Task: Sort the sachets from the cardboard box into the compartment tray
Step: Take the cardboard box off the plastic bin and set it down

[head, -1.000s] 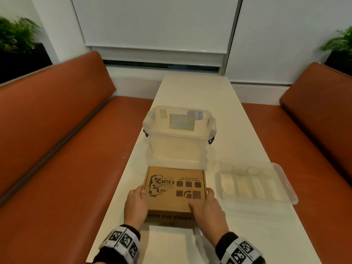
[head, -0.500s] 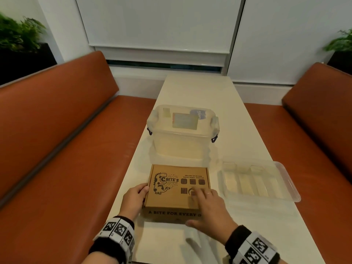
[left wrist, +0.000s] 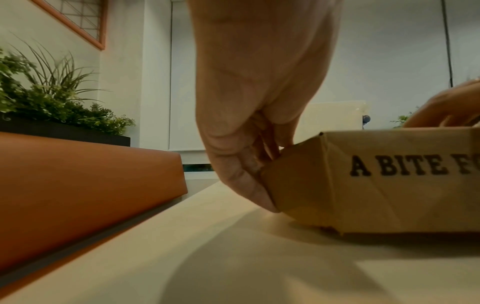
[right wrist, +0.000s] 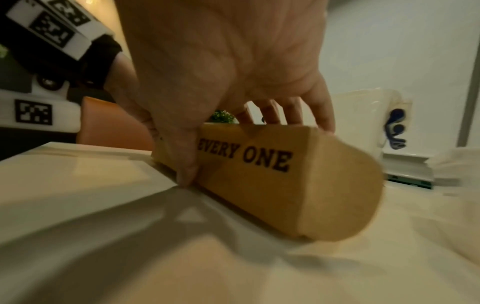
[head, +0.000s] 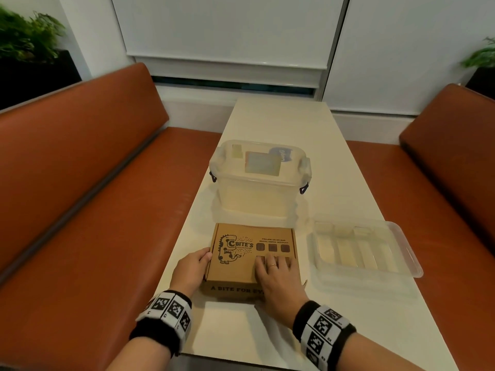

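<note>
You are at the very start: the table point(head: 281, 124) under your fingers carries everything, and nothing has been sorted yet. Beyond your fingertips stands a lidded clear storage tub point(head: 258, 180), shut and out of play. The cardboard box point(head: 241, 253) lies closed directly under and between your hands, so no sachets can be seen and I cannot tell how many it contains. The compartment tray point(head: 401, 236) sits just beside your right fingers, on their outer side, and its slots look empty, though the clear plastic makes that hard to confirm. Your right hand point(head: 278, 279) lies on the lid with fingers fairly straight and spread, thumb hooked down the front wall. Your left hand point(head: 191, 269) has its fingers curled against the box's left wall, steadying it. Opening the lid, lifting sachets out and placing them all remain.
</note>
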{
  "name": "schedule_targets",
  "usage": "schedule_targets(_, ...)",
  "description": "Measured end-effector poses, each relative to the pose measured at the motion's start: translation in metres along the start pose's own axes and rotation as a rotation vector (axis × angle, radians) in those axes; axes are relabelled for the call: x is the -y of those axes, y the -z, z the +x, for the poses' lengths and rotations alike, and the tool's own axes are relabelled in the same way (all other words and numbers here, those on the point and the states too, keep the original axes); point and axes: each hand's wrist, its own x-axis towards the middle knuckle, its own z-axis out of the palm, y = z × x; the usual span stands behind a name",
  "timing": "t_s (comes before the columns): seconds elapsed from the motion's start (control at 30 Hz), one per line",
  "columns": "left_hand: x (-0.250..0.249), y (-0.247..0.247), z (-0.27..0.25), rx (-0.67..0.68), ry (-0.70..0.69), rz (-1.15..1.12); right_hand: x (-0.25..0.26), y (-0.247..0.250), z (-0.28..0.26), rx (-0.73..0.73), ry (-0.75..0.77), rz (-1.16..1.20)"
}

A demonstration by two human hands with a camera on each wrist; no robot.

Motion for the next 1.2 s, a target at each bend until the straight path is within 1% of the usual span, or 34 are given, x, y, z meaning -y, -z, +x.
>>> schedule_targets(0.1,0.000,0.001,0.000,0.002,-0.004,0.031,0.012,-0.001,0.007,-0.006,0.008,-0.043)
schedule_targets(0.37,0.003,0.001,0.001,-0.012,-0.013,0.122,0.022,-0.004,0.011,-0.004,0.025,-0.037)
schedule_targets(0.5,0.002,0.002,0.002,0.014,-0.022,0.123,0.027,0.003,0.008,0.042,0.021,-0.054)
schedule_targets(0.6,-0.002,0.005,0.002,0.042,-0.017,0.107,0.034,0.012,0.002,0.041,0.030,-0.043)
schedule_targets(0.73,-0.006,0.013,0.006,0.122,-0.005,0.045,0.036,0.032,-0.010,0.034,0.069,-0.016)
schedule_targets(0.8,-0.007,0.015,0.009,0.175,0.020,-0.080,0.032,0.044,-0.016,-0.002,0.090,0.027)
schedule_targets(0.87,-0.010,0.017,0.010,0.216,0.038,-0.217,0.024,0.061,-0.020,-0.075,0.121,0.074)
schedule_targets(0.93,-0.014,0.016,0.010,0.230,0.002,-0.251,0.014,0.082,-0.019,-0.174,0.144,0.065)
schedule_targets(0.97,-0.015,0.015,0.010,0.218,-0.010,-0.252,0.009,0.093,-0.017,-0.216,0.137,0.037)
schedule_targets(1.07,-0.019,0.009,0.007,0.218,-0.012,-0.165,-0.006,0.122,-0.004,-0.231,0.079,-0.009)
schedule_targets(1.13,-0.022,0.007,0.006,0.228,-0.026,-0.078,-0.018,0.137,0.013,-0.292,0.017,-0.024)
schedule_targets(1.2,-0.025,0.005,0.006,0.226,0.003,-0.009,-0.030,0.148,0.035,-0.341,-0.022,-0.054)
